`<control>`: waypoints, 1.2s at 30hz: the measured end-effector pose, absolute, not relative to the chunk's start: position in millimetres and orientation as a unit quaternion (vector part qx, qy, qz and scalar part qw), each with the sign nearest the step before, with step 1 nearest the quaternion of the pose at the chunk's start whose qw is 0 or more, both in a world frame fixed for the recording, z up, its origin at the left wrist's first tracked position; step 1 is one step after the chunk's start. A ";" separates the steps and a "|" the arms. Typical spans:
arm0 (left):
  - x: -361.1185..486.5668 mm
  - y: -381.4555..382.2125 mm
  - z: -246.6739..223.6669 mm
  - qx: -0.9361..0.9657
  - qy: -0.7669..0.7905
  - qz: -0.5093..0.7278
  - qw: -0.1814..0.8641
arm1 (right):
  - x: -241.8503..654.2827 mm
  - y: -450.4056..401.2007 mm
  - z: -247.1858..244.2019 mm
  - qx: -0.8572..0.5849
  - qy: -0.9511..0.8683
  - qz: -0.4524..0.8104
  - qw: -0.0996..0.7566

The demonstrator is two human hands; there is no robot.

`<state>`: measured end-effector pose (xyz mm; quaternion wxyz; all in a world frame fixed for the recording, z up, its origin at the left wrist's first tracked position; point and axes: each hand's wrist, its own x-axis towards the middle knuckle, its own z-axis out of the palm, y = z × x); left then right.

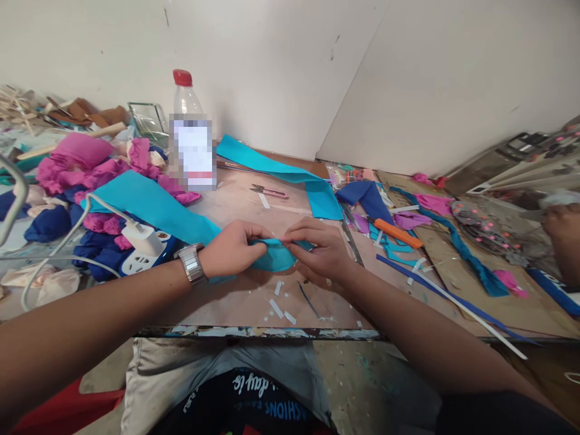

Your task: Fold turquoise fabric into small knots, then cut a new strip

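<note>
Between my two hands is a strip of turquoise fabric [274, 257], folded where I grip it, just above the table. My left hand [233, 248], with a metal watch [193, 264] on its wrist, pinches the fold with thumb and forefinger. Close beside it, my right hand [317, 246] pinches the same strip's edge with its fingertips. A long turquoise piece [154, 208] reaches left from my left hand over a power strip. Another turquoise strip [272, 166] lies bent behind my hands. Pink thread snips [270, 192] rest on the table in front of it.
At left are a heap of pink and navy fabric [86, 160], a charger [142, 237] plugged into a power strip and a red-capped bottle [185, 99]. An orange cutter [397, 233], scraps and a white stick [480, 323] lie right. Another person's hand [562, 223] is at the far right.
</note>
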<state>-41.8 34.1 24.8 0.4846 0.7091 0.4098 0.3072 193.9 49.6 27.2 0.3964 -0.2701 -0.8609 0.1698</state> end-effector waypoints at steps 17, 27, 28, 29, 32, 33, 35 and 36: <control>-39.6 24.4 25.0 0.807 0.421 0.331 0.247 | 188.9 41.8 22.8 -0.350 -0.825 0.218 0.386; -38.7 22.7 27.6 0.803 0.408 0.343 0.266 | 186.1 41.0 23.9 -0.380 -0.807 0.249 0.378; -38.8 22.7 27.8 0.802 0.409 0.345 0.267 | 186.1 41.2 23.8 -0.386 -0.802 0.250 0.380; -38.9 22.8 28.1 0.799 0.412 0.346 0.268 | 186.3 41.6 23.8 -0.393 -0.798 0.252 0.380; -39.5 23.7 29.4 0.791 0.421 0.349 0.274 | 187.5 43.6 23.8 -0.411 -0.787 0.257 0.381; -39.7 24.1 29.8 0.788 0.422 0.352 0.277 | 187.8 44.2 23.9 -0.414 -0.784 0.258 0.383; -40.1 25.0 30.3 0.781 0.425 0.356 0.289 | 187.9 44.6 23.8 -0.418 -0.779 0.263 0.386; -40.2 25.4 30.2 0.778 0.426 0.353 0.298 | 187.6 44.4 23.6 -0.420 -0.776 0.266 0.388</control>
